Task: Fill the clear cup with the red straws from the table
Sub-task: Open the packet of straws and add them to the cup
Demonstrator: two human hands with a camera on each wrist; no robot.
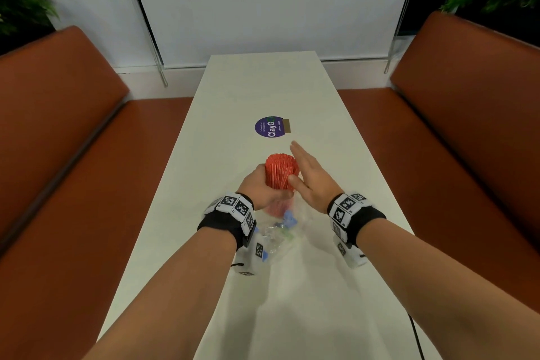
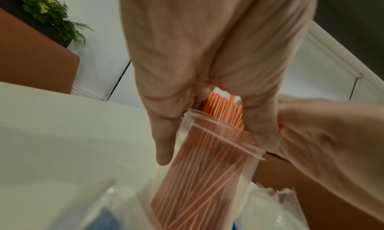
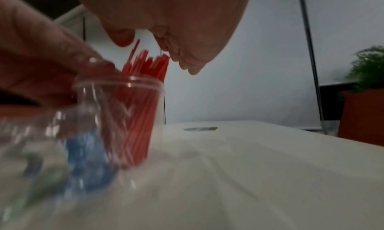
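Observation:
A thick bundle of red straws (image 1: pixel 281 170) stands upright in the clear cup (image 3: pixel 133 112) on the white table (image 1: pixel 263 90). My left hand (image 1: pixel 258 185) grips the bundle just above the cup's rim (image 2: pixel 223 137), fingers curled round the straws (image 2: pixel 220 105). My right hand (image 1: pixel 309 177) is flat with straight fingers, its palm against the right side of the straws (image 3: pixel 145 66). In the head view the cup itself is mostly hidden behind my hands.
Crinkled clear plastic bags (image 1: pixel 277 237) holding blue and green items lie just in front of the cup, between my wrists. A round purple sticker (image 1: pixel 269 128) marks the table beyond. Orange benches (image 1: pixel 73 131) flank both long sides.

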